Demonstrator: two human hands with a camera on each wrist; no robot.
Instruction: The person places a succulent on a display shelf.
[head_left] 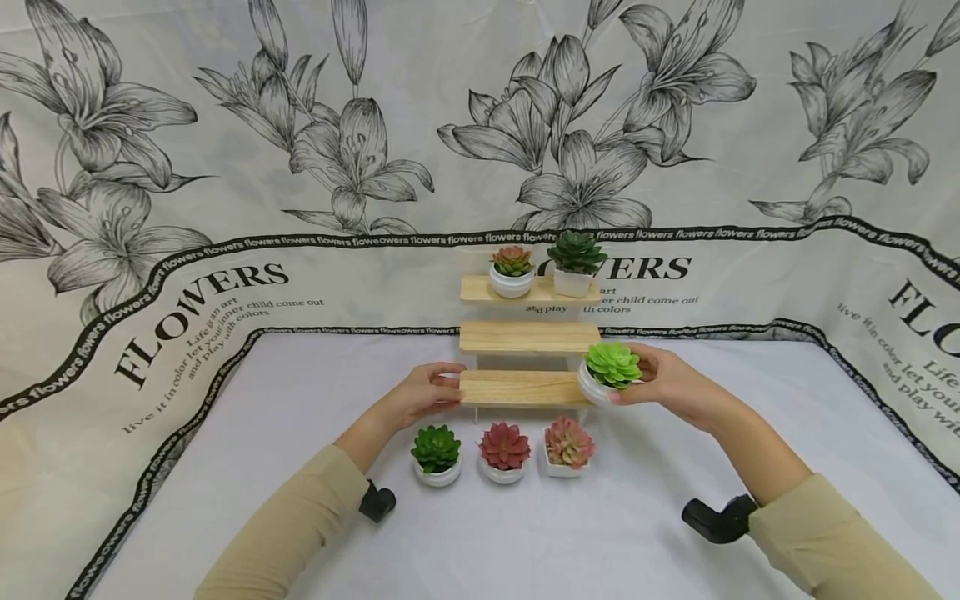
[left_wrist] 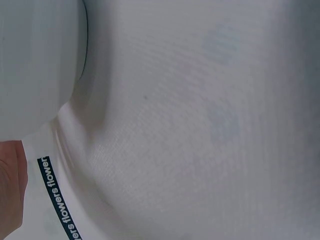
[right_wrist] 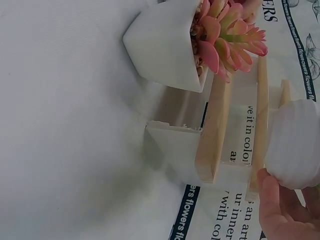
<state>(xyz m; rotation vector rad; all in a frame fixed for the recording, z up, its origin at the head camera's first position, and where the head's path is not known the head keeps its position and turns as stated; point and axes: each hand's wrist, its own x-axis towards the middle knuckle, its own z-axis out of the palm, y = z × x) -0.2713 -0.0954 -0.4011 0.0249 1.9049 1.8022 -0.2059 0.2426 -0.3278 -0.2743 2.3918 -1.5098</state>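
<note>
A three-tier wooden plant stand (head_left: pixel 528 337) stands at the back middle of the table. My left hand (head_left: pixel 416 393) grips the left end of its lowest shelf, thumb and fingers at the edge. Held in my right hand (head_left: pixel 671 387) is a bright green succulent (head_left: pixel 611 365) in a round white pot, at the right end of the lowest shelf. In the right wrist view, fingers (right_wrist: pixel 272 200) hold that white pot (right_wrist: pixel 295 145) beside the shelves. A reddish-green succulent (head_left: pixel 512 262) and a dark green succulent (head_left: pixel 576 252) stand on the top shelf.
In front of the stand, a green succulent (head_left: pixel 437 450), a dark pink succulent (head_left: pixel 505 447) and a pale pink succulent (head_left: pixel 568 443) in a square pot form a row. Behind rises a flower-printed cloth (head_left: pixel 360 287). White cloth (head_left: pixel 480 542) covers the table.
</note>
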